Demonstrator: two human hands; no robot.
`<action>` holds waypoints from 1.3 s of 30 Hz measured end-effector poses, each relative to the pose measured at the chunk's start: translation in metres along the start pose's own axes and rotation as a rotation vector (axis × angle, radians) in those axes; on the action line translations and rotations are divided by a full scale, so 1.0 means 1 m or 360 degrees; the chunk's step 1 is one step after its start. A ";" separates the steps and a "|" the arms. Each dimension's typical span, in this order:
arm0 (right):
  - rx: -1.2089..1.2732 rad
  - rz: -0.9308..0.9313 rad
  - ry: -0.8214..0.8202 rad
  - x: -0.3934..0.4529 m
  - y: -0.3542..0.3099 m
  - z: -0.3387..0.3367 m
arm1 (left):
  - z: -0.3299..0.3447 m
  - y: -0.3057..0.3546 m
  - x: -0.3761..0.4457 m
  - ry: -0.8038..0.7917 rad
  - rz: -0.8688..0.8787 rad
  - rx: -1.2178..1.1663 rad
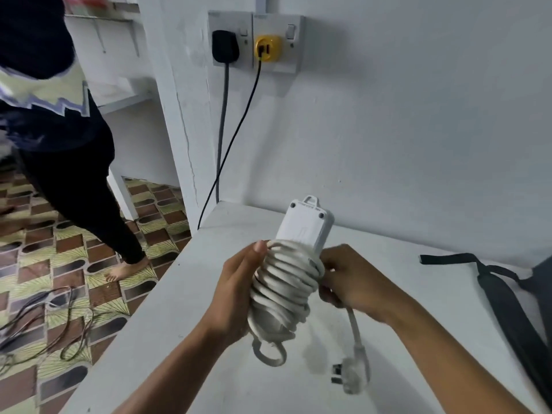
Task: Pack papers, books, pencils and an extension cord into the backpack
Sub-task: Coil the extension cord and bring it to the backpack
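White table (179, 339) is lying under both hands: left hand (236, 294) and right hand (355, 282) are gripping the extension cord (286, 282).

White wall (418, 115) with twin sockets (257, 40); patterned tile floor (59, 249); white tabletop (179, 339)

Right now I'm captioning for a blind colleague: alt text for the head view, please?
Two hands, left hand and right hand, hold a white extension cord coiled around its socket block above a white table; its plug dangles. A backpack strap lies right.
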State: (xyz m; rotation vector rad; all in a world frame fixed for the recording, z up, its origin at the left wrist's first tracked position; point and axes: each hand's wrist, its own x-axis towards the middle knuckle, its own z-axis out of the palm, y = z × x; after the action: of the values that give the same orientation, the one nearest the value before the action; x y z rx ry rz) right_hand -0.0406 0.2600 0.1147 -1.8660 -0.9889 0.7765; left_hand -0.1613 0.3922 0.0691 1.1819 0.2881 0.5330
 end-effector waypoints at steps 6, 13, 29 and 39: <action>0.0776 0.0169 -0.0001 -0.029 0.019 0.011 | -0.017 0.003 0.008 0.0274 0.0036 0.0141; 0.1063 0.0129 -0.0216 -0.028 0.011 0.023 | -0.017 0.000 0.011 0.0218 -0.0071 0.0209; -0.0390 -0.0709 0.1216 0.022 0.068 0.042 | 0.004 -0.060 -0.014 0.0340 -0.0421 0.0141; -0.0224 -0.0160 0.0861 -0.049 0.087 0.047 | 0.075 -0.091 -0.012 0.0228 -0.0690 -0.0325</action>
State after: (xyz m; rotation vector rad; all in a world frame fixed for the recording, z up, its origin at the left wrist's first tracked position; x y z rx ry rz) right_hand -0.0745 0.2093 0.0232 -1.9773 -0.7902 0.1230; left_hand -0.1126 0.3008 0.0115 0.8507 0.5830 0.2583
